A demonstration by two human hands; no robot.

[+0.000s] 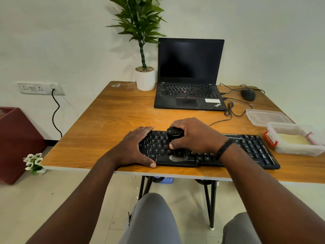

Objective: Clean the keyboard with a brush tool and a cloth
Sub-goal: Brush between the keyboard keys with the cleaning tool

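Over the middle of the black keyboard, the right hand grasps a black brush tool, fingers curled over its rounded top and thumb pressed to its near side. The tool stands roughly upright, long axis near vertical, top toward the laptop and working end down. Pale bristles meet the space bar row and splay slightly along it. The right forearm enters from the lower right, wrist raised above the keys, a dark braided band around the wrist.

The left hand lies flat over the keyboard's left end, fingers straight and together, reaching past the far edge, thumb hooked along the near edge. It presses rather than grasps; nothing is held. The left forearm enters from the lower left.

The keyboard lies near the front edge of the wooden table, long axis left to right, number pad at the right. Its cable runs back toward an open laptop with a dark screen at the rear centre. A potted plant stands just left of the laptop; a black mouse sits to the right. Two clear plastic containers occupy the right side: a shallow one, and nearer, a tub with red clips, just beside the keyboard's right end. Whether the tub holds the cloth cannot be determined.
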